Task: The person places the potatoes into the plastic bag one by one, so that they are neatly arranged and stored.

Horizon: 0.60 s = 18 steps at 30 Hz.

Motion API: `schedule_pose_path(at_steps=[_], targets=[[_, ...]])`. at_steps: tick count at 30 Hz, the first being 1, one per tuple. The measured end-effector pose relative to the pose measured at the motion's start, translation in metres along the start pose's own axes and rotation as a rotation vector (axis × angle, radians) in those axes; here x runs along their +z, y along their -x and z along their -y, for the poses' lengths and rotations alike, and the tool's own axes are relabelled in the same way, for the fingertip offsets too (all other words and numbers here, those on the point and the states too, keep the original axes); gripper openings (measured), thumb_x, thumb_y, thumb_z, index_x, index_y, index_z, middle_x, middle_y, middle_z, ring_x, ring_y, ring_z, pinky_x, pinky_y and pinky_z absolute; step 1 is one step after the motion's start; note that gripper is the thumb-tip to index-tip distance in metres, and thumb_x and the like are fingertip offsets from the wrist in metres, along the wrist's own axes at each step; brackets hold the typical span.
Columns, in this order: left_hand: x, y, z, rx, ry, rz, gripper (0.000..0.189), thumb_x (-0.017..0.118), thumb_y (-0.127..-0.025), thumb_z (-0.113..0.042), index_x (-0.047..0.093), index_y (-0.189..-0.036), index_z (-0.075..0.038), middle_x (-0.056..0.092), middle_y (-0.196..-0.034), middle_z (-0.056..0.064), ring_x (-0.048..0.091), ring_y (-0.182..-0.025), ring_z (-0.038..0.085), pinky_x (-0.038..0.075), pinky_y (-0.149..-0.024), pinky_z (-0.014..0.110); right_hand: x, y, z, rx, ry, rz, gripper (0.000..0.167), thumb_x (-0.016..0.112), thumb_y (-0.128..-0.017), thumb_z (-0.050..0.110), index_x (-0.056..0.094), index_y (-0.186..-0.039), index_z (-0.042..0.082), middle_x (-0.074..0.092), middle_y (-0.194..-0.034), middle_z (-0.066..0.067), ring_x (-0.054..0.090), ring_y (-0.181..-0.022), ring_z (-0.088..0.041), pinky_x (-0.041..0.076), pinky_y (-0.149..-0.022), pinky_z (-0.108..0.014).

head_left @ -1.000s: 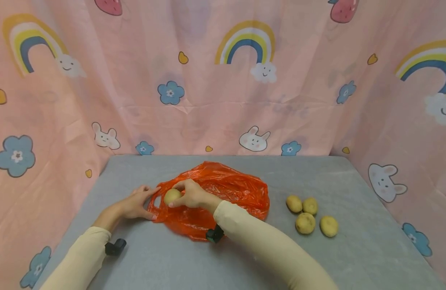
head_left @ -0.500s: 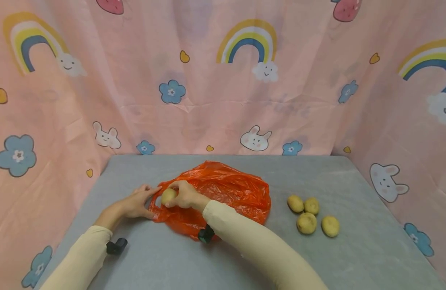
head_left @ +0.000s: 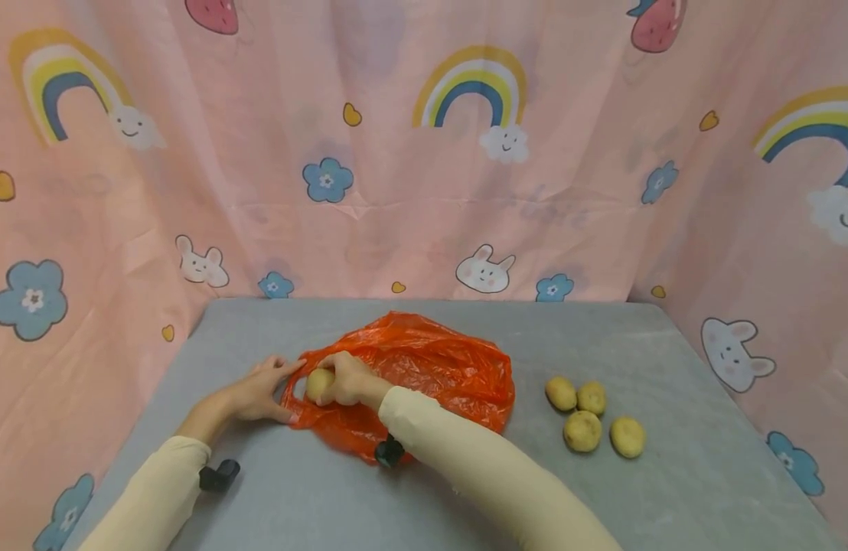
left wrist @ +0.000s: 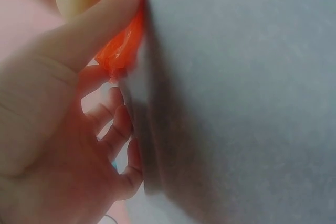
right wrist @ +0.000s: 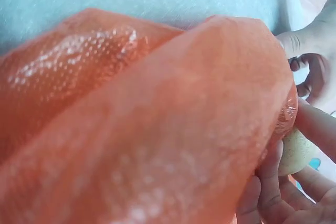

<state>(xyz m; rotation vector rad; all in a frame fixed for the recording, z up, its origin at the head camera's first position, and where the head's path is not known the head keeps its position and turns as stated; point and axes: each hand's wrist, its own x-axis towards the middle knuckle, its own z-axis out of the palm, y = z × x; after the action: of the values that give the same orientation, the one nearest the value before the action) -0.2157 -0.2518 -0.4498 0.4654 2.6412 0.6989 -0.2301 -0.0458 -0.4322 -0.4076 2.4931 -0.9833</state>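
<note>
With the left hand (head_left: 259,392) pinching the orange bag (head_left: 424,375) open at its mouth, the right hand (head_left: 348,380), gripping a potato (head_left: 319,382) right there, does best pushing it deep inside before letting go.

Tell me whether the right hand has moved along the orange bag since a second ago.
Yes. The right hand, gripping a potato, has slid left toward the orange bag mouth, nearer the left hand.
</note>
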Motion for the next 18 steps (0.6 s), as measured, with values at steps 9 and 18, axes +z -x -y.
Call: schedule_pose_path(at_steps=[9,18], targets=[[-0.0005,-0.0004,0.0016,0.005,-0.014,-0.001,0.099,0.089,-0.075,-0.031,0.037,-0.155,-0.003,0.039,-0.142,0.030,0.039,-0.127,0.048,0.036,-0.104,0.072,0.0025,-0.0048,-0.0054,0.014,-0.118,0.010,0.061,0.083,-0.084,0.012,0.060,-0.140,0.007,0.059,-0.139,-0.013,0.061,-0.111,-0.025,0.054,-0.096,-0.040],[0.0005,-0.0013,0.0032,0.009,-0.020,-0.008,0.100,0.089,-0.075,-0.033,0.037,-0.155,-0.003,0.040,-0.142,0.030,0.040,-0.127,0.048,0.037,-0.103,0.072,0.0030,-0.0045,-0.0095,-0.023,-0.126,0.003,0.059,0.083,-0.083,0.014,0.062,-0.137,0.004,0.061,-0.134,-0.013,0.060,-0.100,-0.021,0.056,-0.090,-0.036]])
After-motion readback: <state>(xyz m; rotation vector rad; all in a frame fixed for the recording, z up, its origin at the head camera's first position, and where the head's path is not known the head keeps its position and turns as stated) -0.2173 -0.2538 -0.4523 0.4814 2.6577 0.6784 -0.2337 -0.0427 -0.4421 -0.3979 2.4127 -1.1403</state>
